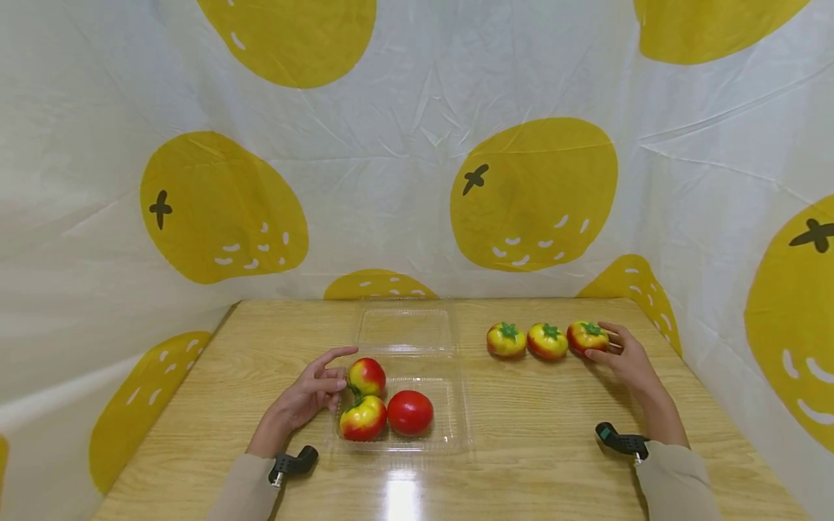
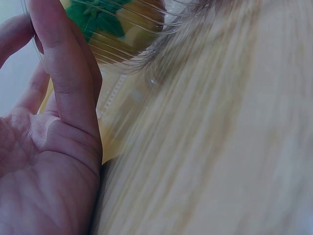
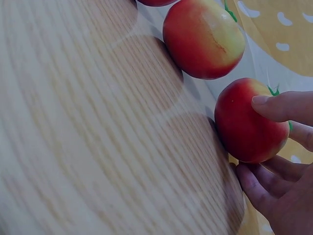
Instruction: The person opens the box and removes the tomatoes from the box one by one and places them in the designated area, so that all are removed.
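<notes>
My right hand (image 1: pixel 625 358) holds the rightmost red-and-yellow tomato (image 1: pixel 584 339), which has a green leafy top. In the right wrist view the thumb (image 3: pixel 274 106) lies on the tomato's side, with other fingers underneath and behind. Two similar tomatoes, one in the middle (image 1: pixel 547 342) and one to the left (image 1: pixel 506 340), stand in a row with it. My left hand (image 1: pixel 311 391) is at the left rim of a clear plastic box (image 1: pixel 449 401), index finger extended. Inside the box lie two red-and-yellow tomatoes, one upper (image 1: pixel 367 377) and one lower (image 1: pixel 363 420), and a red tomato (image 1: pixel 410 413).
The box's clear lid (image 1: pixel 404 329) is folded back flat toward the rear of the wooden table (image 1: pixel 521 420). A white curtain (image 1: pixel 384 202) printed with yellow fruit surrounds the table's back and sides. Black wrist mounts, left (image 1: pixel 293 465) and right (image 1: pixel 622 441), sit at the sleeves.
</notes>
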A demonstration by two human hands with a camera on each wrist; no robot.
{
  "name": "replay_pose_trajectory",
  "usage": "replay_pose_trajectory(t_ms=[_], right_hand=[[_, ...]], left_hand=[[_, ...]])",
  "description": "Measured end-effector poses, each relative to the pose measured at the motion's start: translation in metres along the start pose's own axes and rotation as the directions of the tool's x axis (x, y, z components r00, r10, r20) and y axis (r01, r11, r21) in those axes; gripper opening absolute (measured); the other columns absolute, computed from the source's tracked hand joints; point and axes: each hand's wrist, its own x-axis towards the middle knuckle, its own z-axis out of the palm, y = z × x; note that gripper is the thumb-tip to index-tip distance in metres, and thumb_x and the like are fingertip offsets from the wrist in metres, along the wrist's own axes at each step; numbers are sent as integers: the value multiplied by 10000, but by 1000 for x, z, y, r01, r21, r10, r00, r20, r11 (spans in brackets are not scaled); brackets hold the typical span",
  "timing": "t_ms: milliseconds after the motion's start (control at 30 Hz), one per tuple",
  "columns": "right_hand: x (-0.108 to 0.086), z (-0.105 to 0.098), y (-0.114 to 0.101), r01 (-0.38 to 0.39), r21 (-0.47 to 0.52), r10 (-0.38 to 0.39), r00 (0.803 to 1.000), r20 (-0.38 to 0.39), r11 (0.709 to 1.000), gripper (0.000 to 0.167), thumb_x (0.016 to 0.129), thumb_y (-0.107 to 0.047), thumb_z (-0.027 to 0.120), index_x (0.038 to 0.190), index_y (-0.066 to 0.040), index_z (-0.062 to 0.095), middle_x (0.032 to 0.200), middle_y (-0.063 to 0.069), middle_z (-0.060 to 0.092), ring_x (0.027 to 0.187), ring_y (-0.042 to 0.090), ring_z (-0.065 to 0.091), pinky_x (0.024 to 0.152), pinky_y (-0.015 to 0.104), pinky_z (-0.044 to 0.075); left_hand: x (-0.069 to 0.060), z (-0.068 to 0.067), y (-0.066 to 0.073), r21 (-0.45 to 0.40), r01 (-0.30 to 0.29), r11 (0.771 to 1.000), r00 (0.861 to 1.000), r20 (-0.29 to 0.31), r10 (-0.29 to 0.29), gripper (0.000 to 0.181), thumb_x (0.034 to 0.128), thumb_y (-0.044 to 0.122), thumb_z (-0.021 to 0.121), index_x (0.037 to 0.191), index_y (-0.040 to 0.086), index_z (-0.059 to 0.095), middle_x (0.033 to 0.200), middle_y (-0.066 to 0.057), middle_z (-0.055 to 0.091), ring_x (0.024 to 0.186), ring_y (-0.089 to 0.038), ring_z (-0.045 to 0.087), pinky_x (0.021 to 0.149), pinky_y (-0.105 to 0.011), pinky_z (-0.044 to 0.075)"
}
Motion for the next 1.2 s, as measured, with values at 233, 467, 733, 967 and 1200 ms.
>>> replay_pose_trajectory(t_ms=[233, 467, 733, 967, 1200], right_hand=[[-1, 0, -1, -1, -11, 1, 1000, 1, 1000, 795, 1016, -192, 660, 1600, 63, 185, 1570, 425, 249, 1402, 595, 351, 767, -10, 369], [0, -1, 1, -17, -35, 18, 1000, 15, 999, 809, 1027, -239, 648, 1610, 49, 167, 1577, 420, 244, 1412, 590, 351, 897, 125, 487], [2, -2, 1, -34, -47, 35, 999, 18, 998, 818, 1032, -248, 641, 1614, 44, 146, 1588, 420, 227, 1421, 596, 343, 1154, 674, 349], [1, -2, 0, -42, -1, 42, 999, 24, 999, 845, 1030, -253, 642, 1624, 32, 113, 1600, 425, 183, 1447, 606, 287, 1172, 698, 302], [-1, -4, -7, -18, -10, 18, 1000, 13, 1000, 842, 1029, -278, 643, 1618, 35, 130, 1598, 424, 203, 1444, 615, 295, 1160, 701, 305]], left_hand=[[0, 1, 1, -8, -5, 1000, 1000, 4, 5, 618, 1017, -61, 471, 1591, 97, 307, 895, 47, 657, 602, -60, 662, 603, -196, 588], [-1, 1, 1, -12, -5, 1000, 1000, 4, 5, 618, 1018, -58, 469, 1593, 95, 301, 892, 44, 666, 599, -59, 666, 603, -197, 590], [0, 1, 0, -11, -9, 1000, 1000, 9, 9, 614, 1016, -60, 465, 1589, 94, 310, 878, 50, 661, 598, -58, 665, 601, -193, 586], [0, 0, -1, -10, 0, 1000, 1000, 2, 0, 611, 1016, -57, 466, 1588, 94, 312, 868, 48, 653, 595, -61, 664, 597, -192, 585], [0, 1, 0, -12, -4, 1000, 1000, 5, 5, 616, 1014, -57, 472, 1589, 93, 308, 874, 46, 658, 602, -62, 668, 600, -197, 589]])
